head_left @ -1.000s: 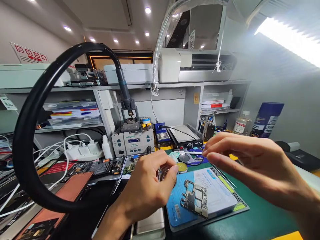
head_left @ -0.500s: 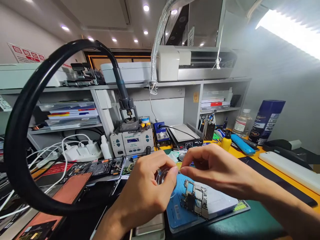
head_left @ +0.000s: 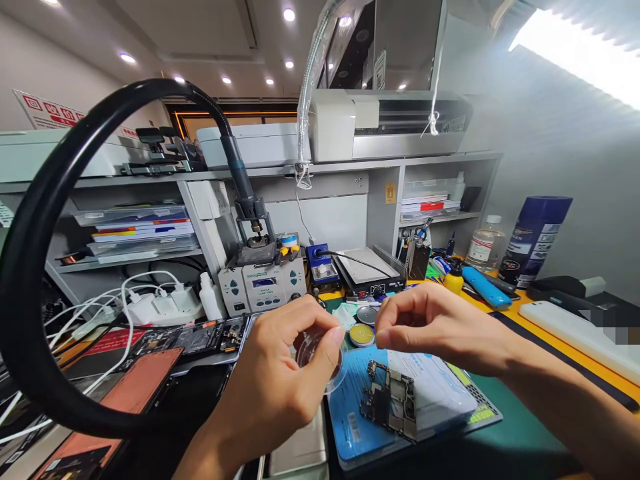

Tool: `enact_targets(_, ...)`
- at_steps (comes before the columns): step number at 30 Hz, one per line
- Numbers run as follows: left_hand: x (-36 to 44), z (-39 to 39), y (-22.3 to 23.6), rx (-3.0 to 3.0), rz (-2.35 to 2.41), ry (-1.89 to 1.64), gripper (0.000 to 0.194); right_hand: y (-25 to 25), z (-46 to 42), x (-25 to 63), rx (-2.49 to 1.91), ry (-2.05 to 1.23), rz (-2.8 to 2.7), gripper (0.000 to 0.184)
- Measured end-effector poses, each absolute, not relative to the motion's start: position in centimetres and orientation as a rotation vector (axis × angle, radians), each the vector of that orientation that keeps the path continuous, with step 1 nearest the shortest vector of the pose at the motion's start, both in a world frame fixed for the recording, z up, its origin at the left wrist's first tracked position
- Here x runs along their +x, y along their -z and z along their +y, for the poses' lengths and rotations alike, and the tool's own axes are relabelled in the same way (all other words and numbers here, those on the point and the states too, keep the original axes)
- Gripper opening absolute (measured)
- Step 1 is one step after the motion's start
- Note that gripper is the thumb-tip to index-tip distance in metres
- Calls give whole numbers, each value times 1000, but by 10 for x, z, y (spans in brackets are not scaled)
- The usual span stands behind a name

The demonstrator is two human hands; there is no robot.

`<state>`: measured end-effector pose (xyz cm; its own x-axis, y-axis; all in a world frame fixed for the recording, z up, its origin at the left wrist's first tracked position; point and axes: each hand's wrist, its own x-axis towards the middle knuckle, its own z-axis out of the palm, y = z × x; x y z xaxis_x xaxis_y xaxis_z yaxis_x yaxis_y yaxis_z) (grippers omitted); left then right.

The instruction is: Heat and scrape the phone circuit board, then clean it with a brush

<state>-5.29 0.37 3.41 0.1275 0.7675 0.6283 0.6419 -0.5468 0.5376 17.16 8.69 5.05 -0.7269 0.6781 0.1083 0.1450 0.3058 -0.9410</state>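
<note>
My left hand (head_left: pixel 273 380) is closed round a small clear round dish (head_left: pixel 320 360), held above the bench. My right hand (head_left: pixel 435 323) hovers just right of the dish with thumb and forefinger pinched together; what they hold, if anything, is too small to make out. Below both hands a bare phone circuit board (head_left: pixel 390 399) lies on a blue and white pad (head_left: pixel 425 393). A round tin of yellow paste (head_left: pixel 361 335) sits behind the dish.
A thick black hose (head_left: pixel 60 220) loops at the left from a hot-air station (head_left: pixel 263 283). Opened phones (head_left: pixel 195 337) and white cables (head_left: pixel 115 303) lie left. A heating plate (head_left: pixel 367 273), bottles (head_left: pixel 484 245) and a blue can (head_left: pixel 533 237) stand behind.
My right hand came down and left to meet the dish, then drew back slightly to the right. The left hand shifted the dish a little leftward.
</note>
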Motion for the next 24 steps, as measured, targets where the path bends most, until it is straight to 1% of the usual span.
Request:
enact_targets(7,-56,3,-38,2266,1424,-1435,23,-47,97,178,-712,-1469,-2025,21)
enact_targets(10,-56,4,-40,2270,1425,-1454,24,-46,101,181,-719,-1483,-2020,23)
enact_targets(16,-57,5,-40,2278,1437,-1451,23,-42,111,188,-711,-1635,-1955,29)
enact_targets(24,-57,2,-45,2283,1440,-1454,24,-46,112,187,-717,-1699,-1886,36)
